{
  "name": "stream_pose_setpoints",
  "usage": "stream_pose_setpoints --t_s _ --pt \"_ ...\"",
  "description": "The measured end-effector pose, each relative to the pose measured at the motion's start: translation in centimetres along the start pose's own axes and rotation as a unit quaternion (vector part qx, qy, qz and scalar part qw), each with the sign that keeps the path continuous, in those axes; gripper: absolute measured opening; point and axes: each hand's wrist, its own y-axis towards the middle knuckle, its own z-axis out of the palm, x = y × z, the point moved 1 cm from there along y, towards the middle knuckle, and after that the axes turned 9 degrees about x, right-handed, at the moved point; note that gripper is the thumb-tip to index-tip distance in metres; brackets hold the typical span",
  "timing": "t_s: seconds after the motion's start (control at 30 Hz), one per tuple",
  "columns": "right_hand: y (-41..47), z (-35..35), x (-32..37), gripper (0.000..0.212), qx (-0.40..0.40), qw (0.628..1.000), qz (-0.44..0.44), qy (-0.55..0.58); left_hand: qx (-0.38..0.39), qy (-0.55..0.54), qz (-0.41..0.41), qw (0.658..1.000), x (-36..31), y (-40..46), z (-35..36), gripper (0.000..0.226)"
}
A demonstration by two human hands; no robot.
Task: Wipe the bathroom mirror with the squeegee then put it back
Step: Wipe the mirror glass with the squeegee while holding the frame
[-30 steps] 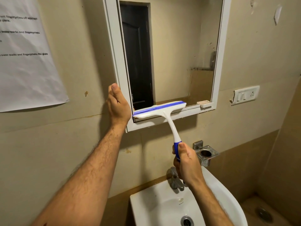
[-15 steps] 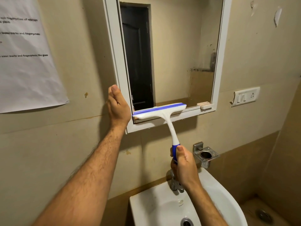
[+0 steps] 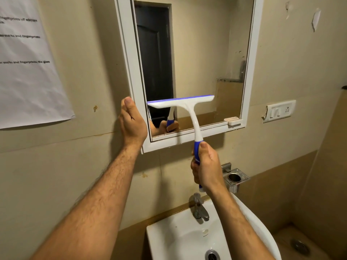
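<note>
Now, line by line:

Squeegee [image 3: 187,109]: it has gone up. A second ago its blade lay at the bottom edge of the glass, on the lower rail of the frame; now the blade is clearly higher, over the lower part of the mirror, nearly level, with the blue rubber edge on top. Whether the rubber touches the glass I cannot tell — its reflection sits close behind it.

Right hand [image 3: 206,166]: closed in a full fist around the blue grip of the handle, thumb on top. It has risen together with the tool and is now in front of the wall below the frame, above the tap [image 3: 199,207].

Left hand [image 3: 132,121]: it has not moved. The palm rests flat against the left side of the mirror frame [image 3: 131,72], fingers together and pointing up, holding nothing; it seems to steady the cabinet.

Mirror [image 3: 197,53]: the glass shows a dark door and the beige wall. Some dark spots remain near its right edge, in the upper half.

Meaning for the task: one downward stroke seems finished and the blade is being carried up for another — so the wiping is, in my judgement, in the middle, not at the end. The right part of the glass probably waits for a pass.

Around: the white sink [image 3: 259,231] stands under the hands, a metal holder [image 3: 234,178] is just beside the right wrist, a switch plate [image 3: 279,110] is on the wall at right, a printed sheet [image 3: 28,62] at left. Where the tool belongs after the work is not shown.
</note>
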Motion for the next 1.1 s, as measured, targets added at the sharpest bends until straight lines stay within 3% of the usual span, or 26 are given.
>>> stream_pose_setpoints --t_s 0.23,0.6,0.87,1.1 --pt "-3.8 -0.3 -6.1 0.042 -0.006 0.999 0.033 -0.035 -0.013 -0.002 0.010 1.000 0.1 0.2 0.0 0.044" --pt "-1.4 -0.6 -1.3 0.041 -0.013 0.999 0.004 -0.043 0.008 -0.007 0.001 1.000 -0.4 -0.2 -0.1 0.046" --pt "-3.9 -0.7 -5.8 0.044 -0.015 0.999 0.035 -0.038 0.013 0.000 0.008 1.000 -0.8 -0.4 -0.5 0.044" --pt "-0.5 -0.9 0.6 0.043 -0.016 0.999 -0.020 -0.032 0.018 0.012 -0.023 0.999 -2.0 -0.1 -0.9 0.052"
